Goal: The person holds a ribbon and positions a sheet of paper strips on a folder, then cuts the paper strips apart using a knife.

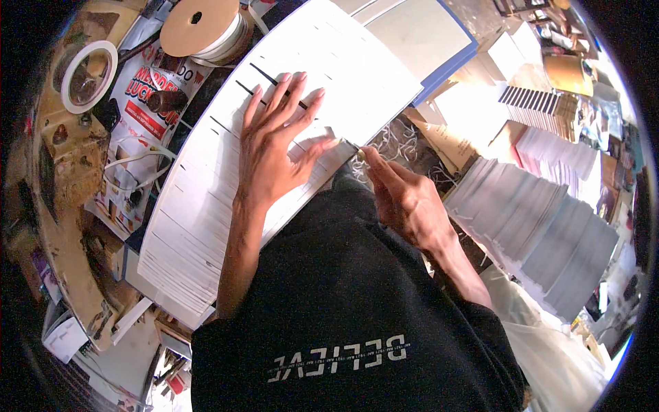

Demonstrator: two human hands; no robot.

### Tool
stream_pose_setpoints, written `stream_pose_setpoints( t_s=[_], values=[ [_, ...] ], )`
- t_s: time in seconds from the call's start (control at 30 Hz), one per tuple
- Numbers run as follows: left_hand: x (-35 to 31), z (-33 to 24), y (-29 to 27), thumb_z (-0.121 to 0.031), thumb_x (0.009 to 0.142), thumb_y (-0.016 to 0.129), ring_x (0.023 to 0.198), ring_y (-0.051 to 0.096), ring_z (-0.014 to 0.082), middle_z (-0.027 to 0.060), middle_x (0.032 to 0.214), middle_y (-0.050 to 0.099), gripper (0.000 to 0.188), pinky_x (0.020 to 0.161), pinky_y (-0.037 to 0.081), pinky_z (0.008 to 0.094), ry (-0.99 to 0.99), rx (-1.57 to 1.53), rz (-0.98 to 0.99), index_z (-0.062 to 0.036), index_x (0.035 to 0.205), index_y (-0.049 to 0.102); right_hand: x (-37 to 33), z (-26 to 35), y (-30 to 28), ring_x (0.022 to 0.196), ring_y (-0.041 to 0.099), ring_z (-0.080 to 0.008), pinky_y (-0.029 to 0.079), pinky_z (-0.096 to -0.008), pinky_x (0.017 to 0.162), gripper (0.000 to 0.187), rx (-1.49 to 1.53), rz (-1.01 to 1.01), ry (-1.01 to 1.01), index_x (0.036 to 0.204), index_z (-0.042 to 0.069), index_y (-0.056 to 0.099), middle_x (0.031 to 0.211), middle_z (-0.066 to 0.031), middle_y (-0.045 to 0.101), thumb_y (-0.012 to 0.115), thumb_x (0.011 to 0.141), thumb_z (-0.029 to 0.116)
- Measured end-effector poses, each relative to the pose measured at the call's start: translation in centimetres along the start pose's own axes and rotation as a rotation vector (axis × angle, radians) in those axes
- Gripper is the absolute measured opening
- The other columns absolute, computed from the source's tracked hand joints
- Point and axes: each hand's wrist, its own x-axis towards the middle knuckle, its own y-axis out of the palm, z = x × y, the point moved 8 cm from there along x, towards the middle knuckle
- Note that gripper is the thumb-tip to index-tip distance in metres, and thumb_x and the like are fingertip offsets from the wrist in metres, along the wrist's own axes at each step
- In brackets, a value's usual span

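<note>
A long row of white paper sheets or thin booklets (185,213) lies fanned out slantwise in front of me, with short dark lines across it. My left hand (274,151) rests on its upper part, fingers spread and pointing away from me, thumb stretched toward the right edge. At that edge my right hand (412,206) is closed around a small, thin tool (352,145) with a narrow tip, which looks like a blade. Its tip is by my left thumb at the paper's edge. Most of the tool is hidden in my fingers.
On the left are a spool of white cord (199,27), a white ring-shaped roll (67,82) and a red-and-white printed sack (147,103). Tall paper stacks (535,220) stand on the right, dark-striped booklets (539,106) beyond them. White string scraps (405,144) lie below the paper's right edge.
</note>
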Motion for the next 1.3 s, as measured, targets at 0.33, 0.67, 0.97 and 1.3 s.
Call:
stream_pose_setpoints(
  t_s=[0.33, 0.67, 0.97, 1.3],
  values=[
    [0.09, -0.13, -0.34, -0.039, 0.092, 0.076, 0.155, 0.038, 0.0298, 0.0121, 0.164, 0.046, 0.063, 0.128, 0.018, 0.0535, -0.022, -0.020, -0.016, -0.0183, 0.150, 0.061, 0.29, 0.32, 0.04, 0.083, 0.077, -0.0389, 0.063, -0.0444, 0.068, 0.046, 0.008, 0.025, 0.043, 0.146, 0.005, 0.058, 0.110, -0.0247, 0.076, 0.066, 0.101, 0.005],
    [-0.04, 0.25, 0.09, -0.039, 0.091, 0.078, 0.156, 0.037, 0.0304, 0.0107, 0.165, 0.045, 0.064, 0.129, 0.018, 0.0555, -0.020, -0.043, -0.039, -0.0193, 0.149, 0.062, 0.09, 0.18, 0.49, 0.085, 0.072, -0.0434, 0.062, -0.0493, 0.071, 0.072, -0.010, 0.114, 0.008, 0.156, 0.002, 0.041, 0.111, -0.0221, 0.070, 0.065, 0.089, -0.002],
    [0.02, 0.22, 0.07, -0.037, 0.090, 0.077, 0.155, 0.038, 0.0305, 0.0104, 0.165, 0.045, 0.064, 0.128, 0.020, 0.0556, -0.007, -0.032, -0.031, -0.0204, 0.150, 0.062, 0.39, 0.52, -0.23, 0.082, 0.077, -0.0364, 0.061, -0.0435, 0.068, 0.042, 0.002, 0.015, 0.045, 0.144, 0.004, 0.059, 0.104, -0.0237, 0.076, 0.064, 0.102, 0.004],
    [0.09, 0.02, -0.21, -0.037, 0.089, 0.078, 0.154, 0.039, 0.0310, 0.0119, 0.163, 0.048, 0.062, 0.128, 0.022, 0.0553, -0.007, -0.022, -0.051, -0.0188, 0.147, 0.064, 0.12, -0.08, 0.09, 0.076, 0.072, -0.0407, 0.059, -0.0486, 0.064, 0.065, 0.013, 0.053, -0.017, 0.155, 0.005, 0.045, 0.100, -0.0208, 0.071, 0.065, 0.094, 0.001]
  ],
)
